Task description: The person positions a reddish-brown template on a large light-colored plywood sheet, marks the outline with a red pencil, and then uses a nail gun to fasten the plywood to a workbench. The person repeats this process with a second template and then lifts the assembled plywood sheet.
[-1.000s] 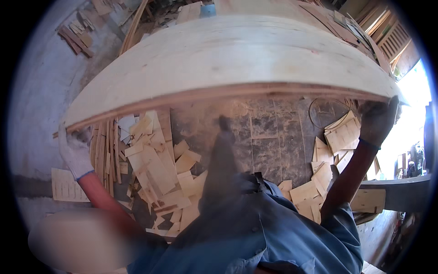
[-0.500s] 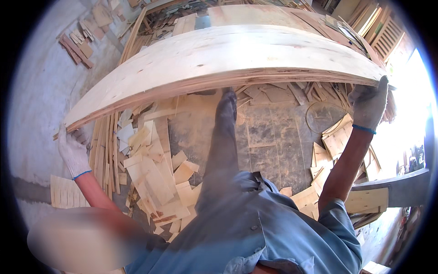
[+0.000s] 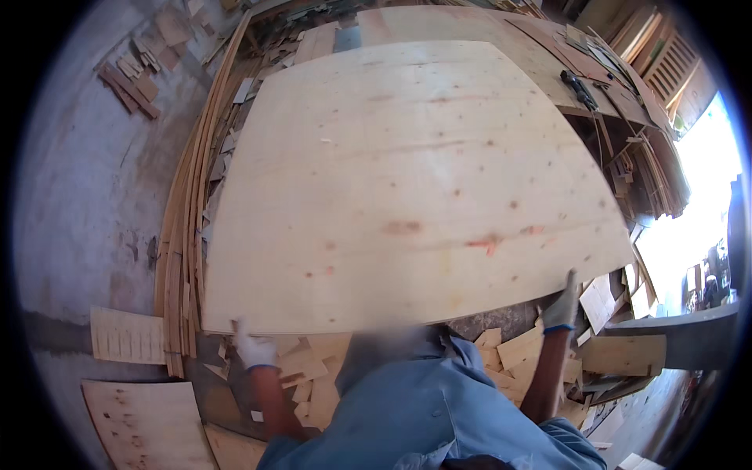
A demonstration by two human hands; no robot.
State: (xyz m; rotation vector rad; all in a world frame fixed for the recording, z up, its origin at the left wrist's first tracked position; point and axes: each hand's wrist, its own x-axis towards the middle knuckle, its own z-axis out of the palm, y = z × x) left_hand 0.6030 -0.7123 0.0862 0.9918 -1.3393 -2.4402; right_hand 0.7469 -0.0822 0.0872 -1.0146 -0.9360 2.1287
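Observation:
A large pale plywood sheet (image 3: 407,188) with knots and reddish marks spreads out before me, its near edge close to my waist. My left hand (image 3: 254,348), in a white knit glove with a blue cuff, grips the near left corner, thumb on top and fingers under the edge. Toward the near right corner, my gloved right hand (image 3: 561,307) holds the same edge, its thumb up over the face. The fingers beneath the sheet are mostly hidden. What bears the sheet's far part cannot be seen.
Long wooden strips (image 3: 178,258) run along the left wall. Offcuts (image 3: 521,348) litter the floor near my legs. Beyond the sheet stands a wood-topped table (image 3: 439,25) with a dark power tool (image 3: 578,89). A plywood panel (image 3: 145,423) lies at the lower left.
The near edge of the plywood sheet has come down and toward me, from raised to about waist level. Both hands have moved down with it, and its broad face now shows.

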